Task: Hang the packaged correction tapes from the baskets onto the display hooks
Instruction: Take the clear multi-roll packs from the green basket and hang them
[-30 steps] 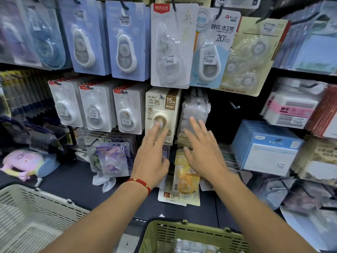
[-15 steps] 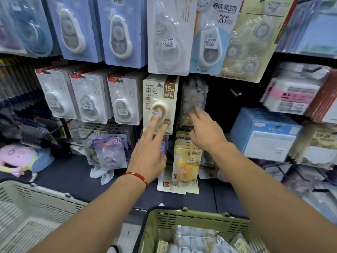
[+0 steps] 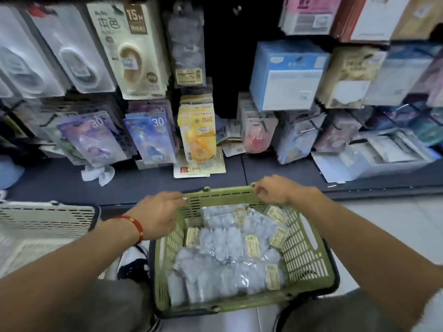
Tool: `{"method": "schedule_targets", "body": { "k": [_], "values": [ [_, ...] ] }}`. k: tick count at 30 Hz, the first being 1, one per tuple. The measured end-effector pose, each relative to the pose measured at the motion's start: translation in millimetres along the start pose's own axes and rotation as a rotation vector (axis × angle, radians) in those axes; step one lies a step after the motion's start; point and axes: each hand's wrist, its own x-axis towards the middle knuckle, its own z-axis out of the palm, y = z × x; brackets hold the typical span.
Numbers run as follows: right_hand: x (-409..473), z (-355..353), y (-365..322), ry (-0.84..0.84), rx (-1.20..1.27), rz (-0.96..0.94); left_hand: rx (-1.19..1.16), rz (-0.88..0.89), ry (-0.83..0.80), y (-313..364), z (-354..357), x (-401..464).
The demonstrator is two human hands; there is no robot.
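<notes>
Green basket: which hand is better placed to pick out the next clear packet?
Probably the left hand: it sits over the green basket's near-left corner, just beside the clear packets. The right hand is at the far rim, fingers curled there.

Dark back wall (image 3: 223, 56) behind display. Dark blue bottom shelf (image 3: 143, 183) runs across, seam down middle. Pale tiled floor (image 3: 388, 219) below on right. Light soft and dim, picture blurry.
</notes>
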Motion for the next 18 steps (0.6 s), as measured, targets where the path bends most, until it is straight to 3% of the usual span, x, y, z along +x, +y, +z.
{"method": "schedule_targets", "body": {
  "k": [3, 5, 7, 11, 18],
  "values": [
    [-4.3, 67.1, 27.7, -0.138, 0.063, 0.168, -0.225, -0.026, -0.007, 32.5, 48.9, -10.6],
    [-9.7, 110.9, 38.8, -0.139, 0.154, 0.241, -0.364, -0.085, 0.012, 57.6, 76.6, -17.5],
    [-14.9, 147.7, 36.6, -0.084, 0.243, 0.251, -0.451, -0.139, 0.013, 78.7, 98.3, -21.9],
    [-12.9, 192.3, 17.8, 0.105, 0.141, 0.38, -0.541, -0.216, 0.029, 106.3, 122.7, -20.6],
    [-20.7, 180.0, 19.8, 0.346, 0.473, 0.455, -0.874, -0.483, 0.204, 118.5, 118.1, -3.0]
  ]
}}
